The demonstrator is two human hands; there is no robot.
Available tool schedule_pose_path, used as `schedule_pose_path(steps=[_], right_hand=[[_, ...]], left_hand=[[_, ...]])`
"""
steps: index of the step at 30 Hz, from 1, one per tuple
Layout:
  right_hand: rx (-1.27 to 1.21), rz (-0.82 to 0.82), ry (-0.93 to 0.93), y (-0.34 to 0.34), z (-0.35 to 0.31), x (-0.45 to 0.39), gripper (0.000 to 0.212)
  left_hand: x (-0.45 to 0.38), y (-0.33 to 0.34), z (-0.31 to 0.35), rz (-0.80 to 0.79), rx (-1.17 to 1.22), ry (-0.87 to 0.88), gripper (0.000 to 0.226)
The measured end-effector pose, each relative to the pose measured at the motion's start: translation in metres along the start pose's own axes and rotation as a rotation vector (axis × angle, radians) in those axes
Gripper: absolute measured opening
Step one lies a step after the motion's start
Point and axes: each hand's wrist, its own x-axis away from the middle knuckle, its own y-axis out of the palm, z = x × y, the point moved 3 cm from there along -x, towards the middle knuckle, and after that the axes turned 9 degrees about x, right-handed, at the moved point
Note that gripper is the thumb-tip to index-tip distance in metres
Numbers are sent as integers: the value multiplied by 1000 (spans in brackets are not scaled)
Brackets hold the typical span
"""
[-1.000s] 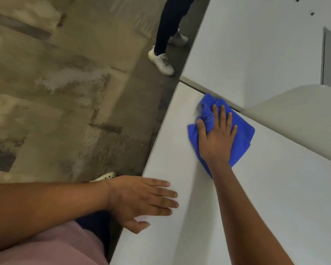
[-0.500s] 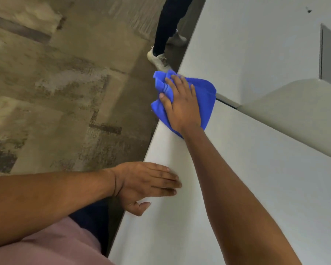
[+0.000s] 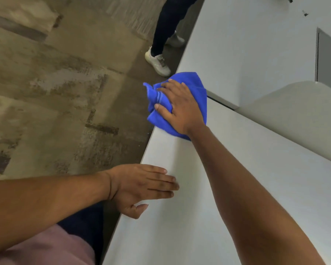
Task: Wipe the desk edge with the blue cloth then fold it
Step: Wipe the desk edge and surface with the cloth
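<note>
No legible text anywhere.

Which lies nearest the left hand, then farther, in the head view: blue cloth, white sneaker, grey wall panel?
1. Blue cloth, ahead at the desk corner, under the right hand.
2. White sneaker, on the floor beyond the cloth.
3. Grey wall panel, far right.

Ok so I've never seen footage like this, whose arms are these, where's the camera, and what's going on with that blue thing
The camera sits on a person's head, looking down at their own bare arms; there is only this one view. The right hand presses a bunched blue cloth against the far corner of a pale desk, at its edge, so it looks like wiping. Part of the cloth hangs past the edge. The left hand lies flat and empty on the near edge. Beyond the desk is patterned floor, with another person's leg and white shoe.
</note>
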Motion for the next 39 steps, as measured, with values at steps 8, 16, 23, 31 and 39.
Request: schedule_pose_path(steps=[8, 16, 23, 31, 39], right_hand=[[-129, 141, 393, 1, 35, 24, 54], [-482, 239, 665, 5, 36, 104, 48], [-501, 274, 739, 7, 27, 83, 31], [-345, 219, 589, 6, 24, 3, 35], [-77, 21, 165, 11, 27, -29, 43]], left_hand=[[-8, 12, -4, -97, -3, -13, 75], [25, 4, 2, 383, 36, -399, 68], [13, 27, -9, 674, 1024, -1252, 114], [-4, 58, -13, 834, 1165, -1290, 106], [0, 52, -16, 773, 1205, -1259, 104]])
